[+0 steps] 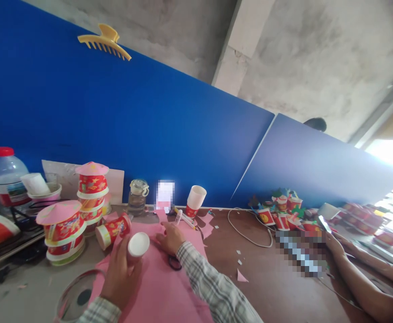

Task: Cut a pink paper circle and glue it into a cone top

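Note:
My left hand (120, 276) is wrapped round a small paper cup (138, 244), whose white round end faces up towards me. To its right, my right hand (172, 240) reaches over a pink paper sheet (159, 287), thumb and forefinger apart, with nothing visible between them. A dark loop (175, 264), perhaps a scissors handle, shows below that wrist. Just past the right fingers is a white pen-like tube (179, 217). A red patterned cup (114, 230) lies on its side beyond my left hand. Farther back stands a white and red cup (196, 199).
Stacked red cups with pink cone tops (62, 229) stand at left, near a red-capped bottle (10, 177). A glass jar (137, 197) is by the blue partition (149, 121). At right are a white cable (250, 242), decorated cups (282, 220) and another person's arms (347, 269).

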A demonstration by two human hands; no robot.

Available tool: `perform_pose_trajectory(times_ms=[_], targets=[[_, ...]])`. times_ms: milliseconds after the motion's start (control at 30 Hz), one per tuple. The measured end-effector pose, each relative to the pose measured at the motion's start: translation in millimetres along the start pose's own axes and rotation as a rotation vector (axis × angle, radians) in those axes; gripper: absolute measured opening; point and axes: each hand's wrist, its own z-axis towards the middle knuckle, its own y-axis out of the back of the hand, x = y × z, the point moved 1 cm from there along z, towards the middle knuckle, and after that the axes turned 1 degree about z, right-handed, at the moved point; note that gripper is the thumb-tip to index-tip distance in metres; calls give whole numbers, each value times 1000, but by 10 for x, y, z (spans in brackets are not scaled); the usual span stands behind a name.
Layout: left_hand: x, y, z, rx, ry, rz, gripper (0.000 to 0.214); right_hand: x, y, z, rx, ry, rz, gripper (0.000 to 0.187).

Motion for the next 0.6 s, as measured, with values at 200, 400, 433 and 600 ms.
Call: perform_pose_trajectory(times_ms=[200,400,433,600], targets=[[-34,109,60,-88,-26,77,74,51,-42,1,22,66,37,50],[-266,224,27,-183,-90,107,73,74,-109,40,-57,111,115,44],[-313,236,6,-182,-120,86,70,77,-115,40,-69,121,127,38],[-422,220,-101,-39,-169,-90,52,114,-54,-17,-149,177,204,19]])
